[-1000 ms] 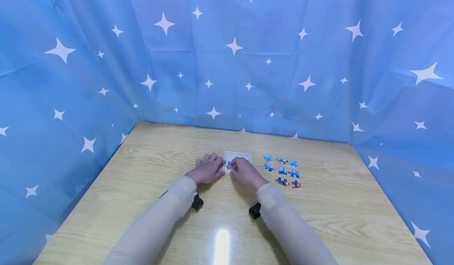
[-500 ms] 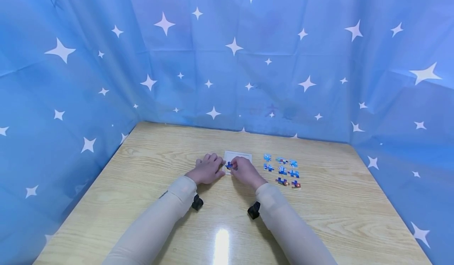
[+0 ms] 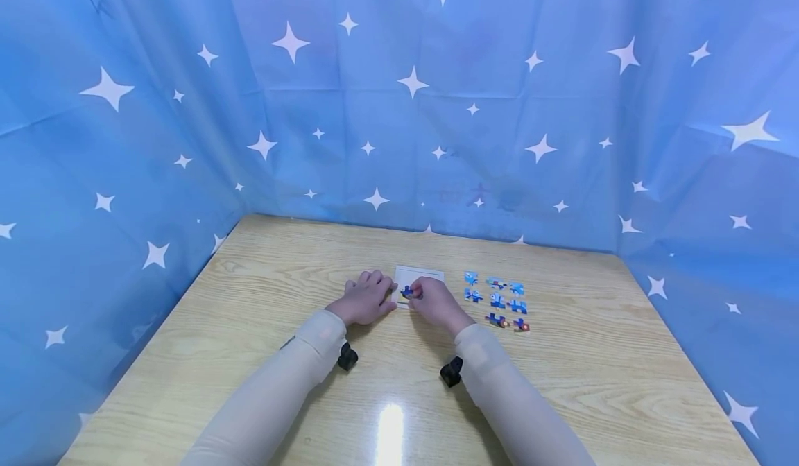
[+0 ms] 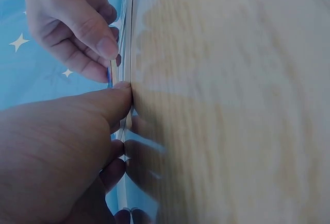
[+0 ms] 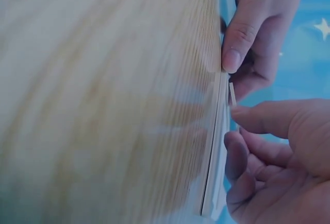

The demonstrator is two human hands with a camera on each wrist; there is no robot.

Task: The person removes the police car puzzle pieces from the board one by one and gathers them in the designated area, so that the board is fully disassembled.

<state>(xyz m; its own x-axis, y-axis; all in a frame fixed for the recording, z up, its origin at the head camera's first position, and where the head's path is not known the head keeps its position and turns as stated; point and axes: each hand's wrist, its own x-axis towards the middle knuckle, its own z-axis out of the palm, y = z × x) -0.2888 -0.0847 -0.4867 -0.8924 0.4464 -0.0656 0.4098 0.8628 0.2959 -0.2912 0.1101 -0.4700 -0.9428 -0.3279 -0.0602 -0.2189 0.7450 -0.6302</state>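
A white puzzle tray lies on the wooden table, partly covered by the hands. My left hand rests at its left side, fingers spread and thumb touching the near edge. Over the tray's near left part, my right hand pinches a dark blue puzzle piece between thumb and fingers. Seen edge-on in the right wrist view, the puzzle piece is thin and slightly tilted, close above the tray rim. The right hand hides much of the tray's right side.
Several loose blue and red puzzle pieces lie in rough rows to the right of the tray. A blue curtain with white stars stands behind the wooden table and along its sides.
The puzzle piece in the right hand has turned a little and shifted slightly to the right, together with the fingers. The left hand and the loose pieces stay where they were.
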